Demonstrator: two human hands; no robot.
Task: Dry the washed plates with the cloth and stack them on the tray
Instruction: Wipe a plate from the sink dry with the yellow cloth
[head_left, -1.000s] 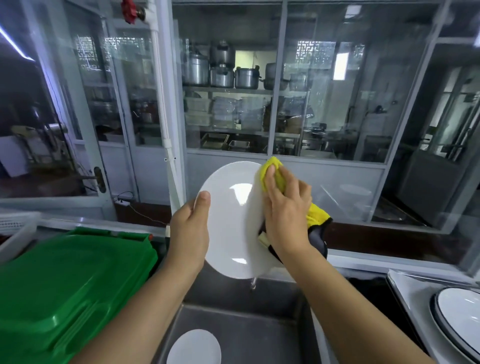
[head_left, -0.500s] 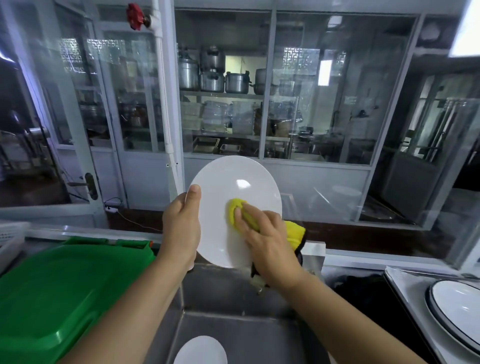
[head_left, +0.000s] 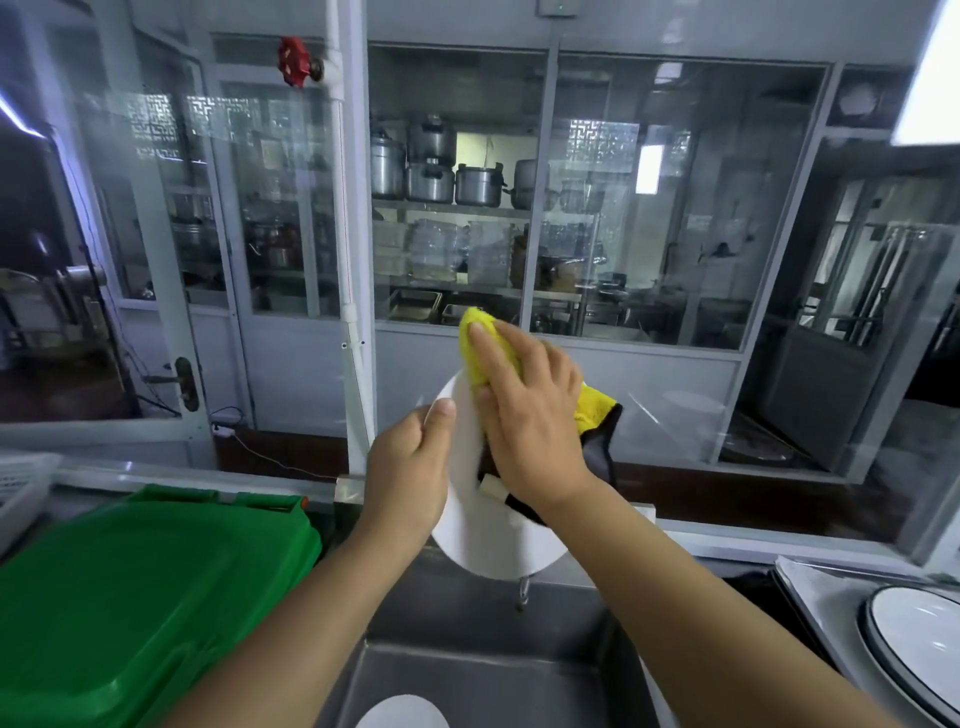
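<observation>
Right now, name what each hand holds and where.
Left hand grips the plate by its left rim; right hand presses the cloth against its face.

Your left hand (head_left: 410, 467) is curled in a grip, thumb up top; your right hand (head_left: 530, 415) is pressing flat, fingers straight, both forearms reaching forward.

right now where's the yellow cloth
In the head view, centre frame: the yellow cloth is pressed by the right hand against the upper part of the white plate, above the sink.
</observation>
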